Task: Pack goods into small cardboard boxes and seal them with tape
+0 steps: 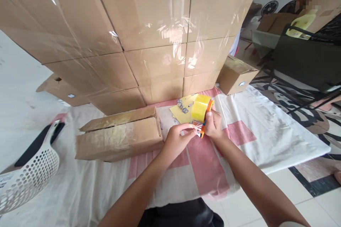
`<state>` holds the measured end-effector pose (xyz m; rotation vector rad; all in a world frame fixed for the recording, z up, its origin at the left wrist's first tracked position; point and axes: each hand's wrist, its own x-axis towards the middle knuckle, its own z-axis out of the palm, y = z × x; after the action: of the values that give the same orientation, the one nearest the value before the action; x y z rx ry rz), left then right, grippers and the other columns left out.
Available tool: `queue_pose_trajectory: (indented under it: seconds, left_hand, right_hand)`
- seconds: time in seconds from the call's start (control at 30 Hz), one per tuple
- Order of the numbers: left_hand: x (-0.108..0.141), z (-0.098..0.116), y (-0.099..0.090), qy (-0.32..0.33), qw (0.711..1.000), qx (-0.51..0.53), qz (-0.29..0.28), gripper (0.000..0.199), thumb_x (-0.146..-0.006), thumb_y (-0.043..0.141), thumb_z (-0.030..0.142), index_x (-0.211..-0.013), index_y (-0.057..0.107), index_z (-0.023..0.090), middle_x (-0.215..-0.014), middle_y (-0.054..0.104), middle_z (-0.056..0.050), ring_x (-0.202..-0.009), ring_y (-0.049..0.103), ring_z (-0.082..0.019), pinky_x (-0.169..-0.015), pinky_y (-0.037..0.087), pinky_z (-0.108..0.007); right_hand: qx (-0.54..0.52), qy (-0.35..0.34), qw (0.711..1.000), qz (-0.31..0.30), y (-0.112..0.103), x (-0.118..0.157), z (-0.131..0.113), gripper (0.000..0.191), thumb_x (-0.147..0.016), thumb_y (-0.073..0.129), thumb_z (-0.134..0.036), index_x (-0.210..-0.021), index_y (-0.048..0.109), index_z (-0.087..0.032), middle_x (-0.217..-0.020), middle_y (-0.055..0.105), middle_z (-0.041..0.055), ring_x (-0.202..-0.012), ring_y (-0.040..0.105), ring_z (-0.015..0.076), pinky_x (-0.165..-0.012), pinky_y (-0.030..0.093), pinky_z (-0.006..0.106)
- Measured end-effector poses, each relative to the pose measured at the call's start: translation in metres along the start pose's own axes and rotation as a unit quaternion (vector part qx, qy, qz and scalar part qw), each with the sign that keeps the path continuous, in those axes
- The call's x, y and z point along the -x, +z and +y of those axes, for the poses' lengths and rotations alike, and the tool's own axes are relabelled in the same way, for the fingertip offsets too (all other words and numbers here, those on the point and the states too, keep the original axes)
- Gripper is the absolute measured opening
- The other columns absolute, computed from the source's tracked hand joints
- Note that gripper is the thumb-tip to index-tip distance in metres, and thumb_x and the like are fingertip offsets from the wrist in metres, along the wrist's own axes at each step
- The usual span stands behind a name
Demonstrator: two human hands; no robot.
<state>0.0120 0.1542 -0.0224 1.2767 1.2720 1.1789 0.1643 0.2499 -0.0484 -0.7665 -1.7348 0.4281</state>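
Observation:
My right hand (pixel 214 123) is wrapped round the handle of an orange tape dispenser (pixel 210 106), which carries a thick roll of yellowish clear packing tape (pixel 200 108). At the dispenser's lower end, my left hand (pixel 179 134) pinches a crumpled bit of clear tape (pixel 198 127) between thumb and fingers. Behind the hands lies a yellow sheet with printed drawings (pixel 185 112) on the cloth. Left of my left hand sits a long cardboard box (pixel 119 136), its top seam covered with tape.
Large stacked cardboard boxes (pixel 157 67) in shiny clear wrap rise behind. A small box (pixel 237 75) stands right, and a white perforated basket (pixel 34 173) left. The cloth-covered surface (pixel 277 131) ends at the right, with a dark chair (pixel 306 56) and a person beyond.

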Motion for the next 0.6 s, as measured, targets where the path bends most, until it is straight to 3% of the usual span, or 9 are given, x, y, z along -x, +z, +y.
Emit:
queue_pose_trajectory:
  seconds: [0.13, 0.2, 0.37, 0.5, 0.6]
  left_hand:
    - [0.000, 0.000, 0.002, -0.081, 0.994, 0.061, -0.042, 0.023, -0.081, 0.072, 0.031, -0.098, 0.076, 0.017, -0.081, 0.074, -0.003, -0.057, 0.061, -0.012, -0.058, 0.050, -0.026]
    - [0.000, -0.002, 0.001, -0.095, 0.991, 0.084, -0.050, 0.026, -0.080, 0.074, 0.032, -0.100, 0.075, 0.016, -0.077, 0.073, -0.002, -0.049, 0.056, -0.009, -0.054, 0.047, -0.024]
    - [-0.001, -0.007, 0.003, -0.119, 0.987, 0.111, 0.000, 0.048, -0.071, 0.082, 0.037, -0.111, 0.069, 0.015, -0.080, 0.075, -0.004, -0.049, 0.054, -0.008, -0.046, 0.043, -0.022]
    - [0.001, -0.007, 0.008, -0.118, 0.989, 0.089, 0.003, 0.033, -0.072, 0.080, 0.042, -0.090, 0.070, 0.015, -0.078, 0.073, -0.004, -0.053, 0.054, -0.009, -0.040, 0.035, -0.018]
    - [0.005, -0.009, 0.013, -0.125, 0.989, 0.078, -0.015, 0.029, -0.073, 0.079, 0.042, -0.086, 0.071, 0.016, -0.077, 0.072, -0.003, -0.055, 0.054, -0.009, -0.040, 0.036, -0.018]
  right_hand:
    - [0.018, -0.014, 1.000, 0.011, -0.004, -0.001, 0.000, 0.058, -0.103, 0.027, -0.060, -0.056, 0.029, -0.026, -0.050, 0.033, -0.0017, -0.051, 0.029, 0.0162, -0.077, 0.043, 0.044]
    - [0.029, -0.017, 0.999, 0.013, -0.005, -0.002, 0.001, 0.057, -0.103, 0.027, -0.058, -0.056, 0.031, -0.026, -0.050, 0.035, -0.0015, -0.051, 0.031, 0.0163, -0.077, 0.044, 0.044]
    - [0.050, -0.022, 0.998, 0.026, -0.007, -0.003, 0.004, 0.057, -0.104, 0.026, -0.056, -0.055, 0.030, -0.026, -0.050, 0.036, -0.0008, -0.052, 0.034, 0.0165, -0.076, 0.043, 0.043]
    - [0.061, -0.016, 0.997, 0.041, -0.011, -0.005, 0.007, 0.058, -0.104, 0.026, -0.056, -0.055, 0.029, -0.025, -0.050, 0.033, -0.0022, -0.051, 0.032, 0.0152, -0.074, 0.043, 0.042]
    - [0.050, 0.022, 0.994, 0.090, -0.013, -0.005, 0.009, 0.059, -0.104, 0.028, -0.058, -0.056, 0.026, -0.025, -0.051, 0.030, -0.0034, -0.051, 0.028, 0.0134, -0.063, 0.039, 0.035]
